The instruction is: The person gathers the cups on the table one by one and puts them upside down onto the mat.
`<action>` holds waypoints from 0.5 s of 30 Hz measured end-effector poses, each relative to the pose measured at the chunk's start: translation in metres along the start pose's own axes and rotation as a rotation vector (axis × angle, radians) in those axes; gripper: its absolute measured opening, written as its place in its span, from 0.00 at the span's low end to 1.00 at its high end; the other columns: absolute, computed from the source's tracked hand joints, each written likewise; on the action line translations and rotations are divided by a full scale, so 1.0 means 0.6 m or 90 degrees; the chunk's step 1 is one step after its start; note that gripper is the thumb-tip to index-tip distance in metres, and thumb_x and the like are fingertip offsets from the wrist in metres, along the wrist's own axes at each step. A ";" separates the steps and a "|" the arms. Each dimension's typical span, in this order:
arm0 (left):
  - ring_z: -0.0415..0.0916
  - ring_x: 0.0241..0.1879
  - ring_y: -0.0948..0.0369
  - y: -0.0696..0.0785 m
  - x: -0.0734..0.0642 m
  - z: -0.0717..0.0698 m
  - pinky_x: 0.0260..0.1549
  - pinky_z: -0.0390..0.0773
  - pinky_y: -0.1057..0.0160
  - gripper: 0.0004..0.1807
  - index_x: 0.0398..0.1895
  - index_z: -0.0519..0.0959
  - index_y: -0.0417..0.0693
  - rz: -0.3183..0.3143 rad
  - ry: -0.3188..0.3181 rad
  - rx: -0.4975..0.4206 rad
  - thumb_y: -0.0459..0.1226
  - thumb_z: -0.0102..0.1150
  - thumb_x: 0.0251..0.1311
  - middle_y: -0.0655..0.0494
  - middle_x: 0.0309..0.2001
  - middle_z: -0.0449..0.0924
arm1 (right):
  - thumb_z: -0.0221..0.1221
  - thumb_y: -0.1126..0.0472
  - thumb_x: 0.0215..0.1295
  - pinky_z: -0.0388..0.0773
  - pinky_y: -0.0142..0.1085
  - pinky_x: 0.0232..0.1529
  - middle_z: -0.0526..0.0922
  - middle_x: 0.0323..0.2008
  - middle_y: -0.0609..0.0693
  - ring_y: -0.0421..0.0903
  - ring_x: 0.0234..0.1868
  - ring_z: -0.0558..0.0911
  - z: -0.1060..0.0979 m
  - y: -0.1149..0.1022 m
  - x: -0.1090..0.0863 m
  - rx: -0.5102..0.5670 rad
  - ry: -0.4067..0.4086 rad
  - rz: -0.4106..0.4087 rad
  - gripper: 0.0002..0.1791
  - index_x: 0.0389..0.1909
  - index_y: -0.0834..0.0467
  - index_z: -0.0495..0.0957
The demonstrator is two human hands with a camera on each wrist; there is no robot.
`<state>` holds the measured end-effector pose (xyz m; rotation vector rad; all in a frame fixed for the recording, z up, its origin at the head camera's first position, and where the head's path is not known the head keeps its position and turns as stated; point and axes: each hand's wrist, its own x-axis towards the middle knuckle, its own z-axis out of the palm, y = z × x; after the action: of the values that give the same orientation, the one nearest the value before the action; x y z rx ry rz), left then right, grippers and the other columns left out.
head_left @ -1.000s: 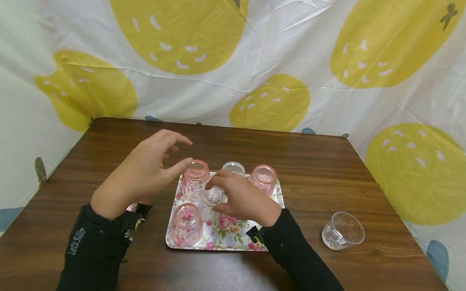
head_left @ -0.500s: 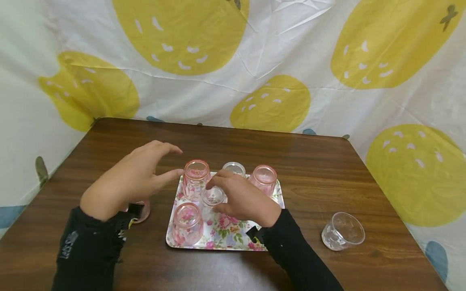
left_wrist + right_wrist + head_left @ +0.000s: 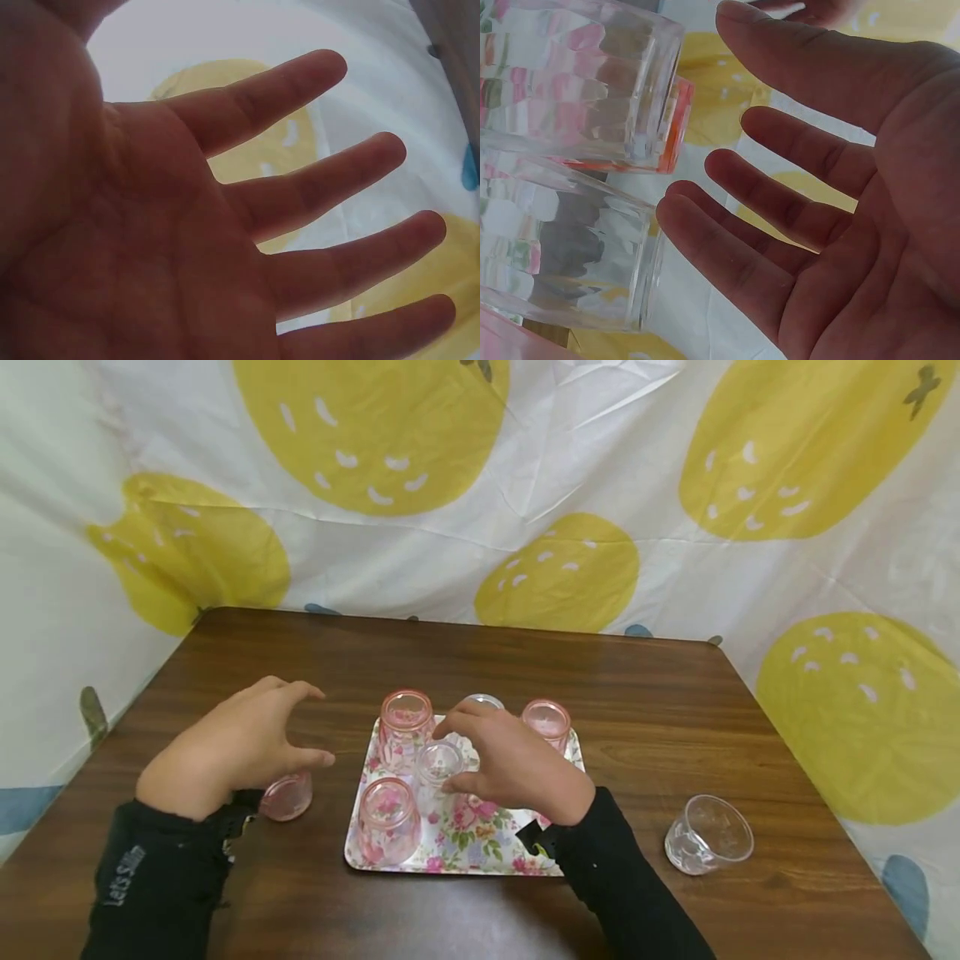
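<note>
My left hand point(image 3: 232, 747) hovers over the table's left side with thumb and fingers spread, holding nothing. In the left wrist view its fingers point(image 3: 300, 195) are extended. Just beside it is a pink glass point(image 3: 287, 797), partly hidden by the hand. My right hand point(image 3: 517, 764) hangs over the floral tray point(image 3: 480, 856), thumb and fingers apart around nothing. Close to its fingertips stands an upside-down clear glass point(image 3: 440, 764). Several more upturned glasses share the tray: pink ones at back left point(image 3: 405, 727), front left point(image 3: 388, 822) and back right point(image 3: 547, 722), and a clear one point(image 3: 486, 700) behind the hand.
On the right of the brown wooden table point(image 3: 637, 735), a clear glass point(image 3: 708, 835) stands mouth up, off the tray. A white cloth with yellow fruit prints point(image 3: 558, 572) hangs behind the table and along its sides.
My left hand has moved left and toward me, away from the back-left pink glass; the pink glass on the table shows more. My right hand has shifted slightly right. The tray's glasses keep their places.
</note>
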<state>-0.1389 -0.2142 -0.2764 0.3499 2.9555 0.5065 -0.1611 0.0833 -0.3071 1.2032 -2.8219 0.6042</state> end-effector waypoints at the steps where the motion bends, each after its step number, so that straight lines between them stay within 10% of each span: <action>1: 0.72 0.58 0.33 -0.002 0.001 0.002 0.54 0.74 0.34 0.47 0.69 0.69 0.40 -0.010 -0.009 0.002 0.54 0.76 0.51 0.27 0.64 0.66 | 0.78 0.54 0.52 0.79 0.38 0.56 0.80 0.53 0.49 0.45 0.55 0.79 -0.001 0.000 -0.001 -0.001 0.001 -0.001 0.29 0.55 0.55 0.81; 8: 0.74 0.52 0.32 -0.013 0.001 0.014 0.47 0.78 0.36 0.54 0.68 0.69 0.37 -0.058 -0.060 0.036 0.51 0.83 0.38 0.25 0.61 0.68 | 0.77 0.56 0.52 0.80 0.38 0.54 0.80 0.53 0.49 0.47 0.55 0.80 -0.007 0.008 -0.005 0.012 0.023 -0.017 0.28 0.54 0.57 0.80; 15: 0.77 0.39 0.46 -0.024 0.004 0.019 0.35 0.79 0.50 0.38 0.58 0.77 0.40 -0.086 -0.101 0.012 0.42 0.81 0.41 0.31 0.52 0.78 | 0.77 0.54 0.53 0.82 0.37 0.51 0.79 0.53 0.48 0.46 0.52 0.82 -0.014 0.015 -0.008 0.013 0.030 -0.004 0.28 0.54 0.56 0.80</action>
<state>-0.1424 -0.2233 -0.2921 0.1818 2.8077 0.4143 -0.1649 0.0953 -0.3030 1.1834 -2.7793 0.6528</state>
